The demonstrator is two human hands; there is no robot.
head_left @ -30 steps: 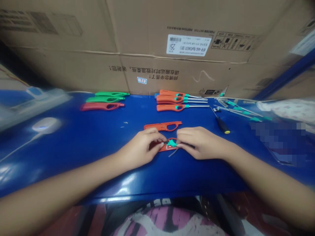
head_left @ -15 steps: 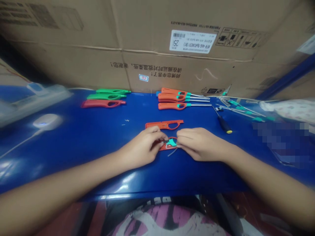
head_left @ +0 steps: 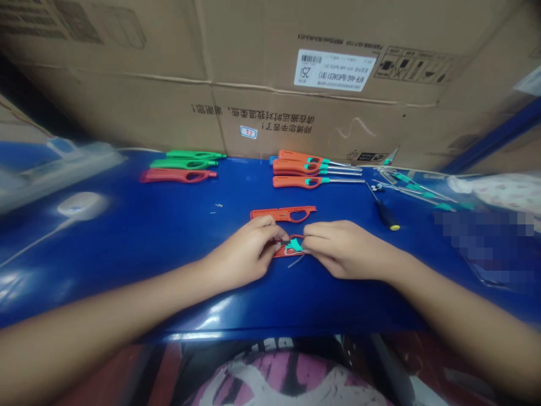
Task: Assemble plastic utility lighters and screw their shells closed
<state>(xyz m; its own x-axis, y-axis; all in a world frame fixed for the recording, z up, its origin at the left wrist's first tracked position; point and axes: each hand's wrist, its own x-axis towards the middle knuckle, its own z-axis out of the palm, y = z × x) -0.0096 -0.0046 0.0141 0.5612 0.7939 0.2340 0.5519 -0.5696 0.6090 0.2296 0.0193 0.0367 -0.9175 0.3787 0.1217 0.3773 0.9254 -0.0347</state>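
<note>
My left hand [head_left: 247, 252] and my right hand [head_left: 342, 246] meet over an orange lighter shell half [head_left: 288, 252] lying on the blue table [head_left: 160, 237]. Both hands have their fingers pinched together on it, around a small teal trigger piece [head_left: 295, 245] and a thin wire. A second orange shell half [head_left: 282, 214] lies just beyond the hands, touching neither.
Three finished orange lighters [head_left: 313, 167] lie at the back centre; two green shells and a red one [head_left: 181, 168] lie back left. A black screwdriver [head_left: 382, 211] and metal tube parts [head_left: 416, 189] are to the right. Large cardboard boxes [head_left: 270, 79] wall off the rear. A white device [head_left: 80, 204] sits left.
Both hands stay pinched on the same shell half with only small finger shifts. The view has moved slightly.
</note>
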